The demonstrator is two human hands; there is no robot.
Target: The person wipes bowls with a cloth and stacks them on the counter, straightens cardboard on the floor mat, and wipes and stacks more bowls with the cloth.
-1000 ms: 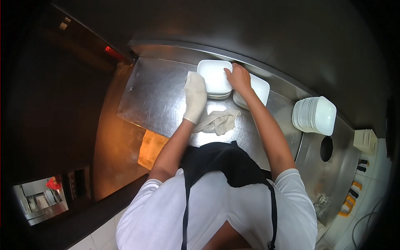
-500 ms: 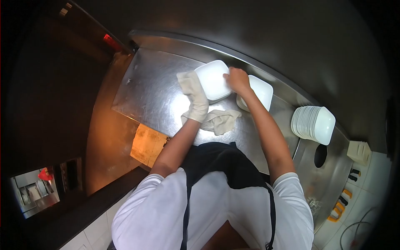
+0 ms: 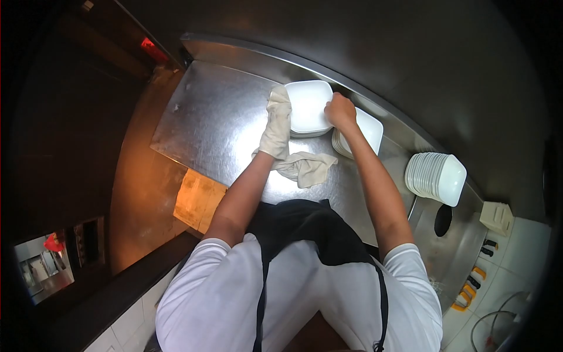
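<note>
A cream cloth wraps my left hand completely, hiding the fingers, at the left edge of a stack of white square dishes. My right hand is at that stack's right edge, fingers curled and pressed together at the rim. Under my right forearm, a second stack of white dishes stands just to the right, partly covered. Another crumpled cream cloth lies on the steel counter in front of the first stack.
A tall stack of white dishes leans over at the right, by a round dark hole in the steel surface. Beyond it is a cream box. Orange-handled tools hang at the far right. A wooden board is at the left front.
The first stack's top turned askew, then came back nearly straight, a little further right. Both hands stayed at its sides. The camera view has shifted slightly.
</note>
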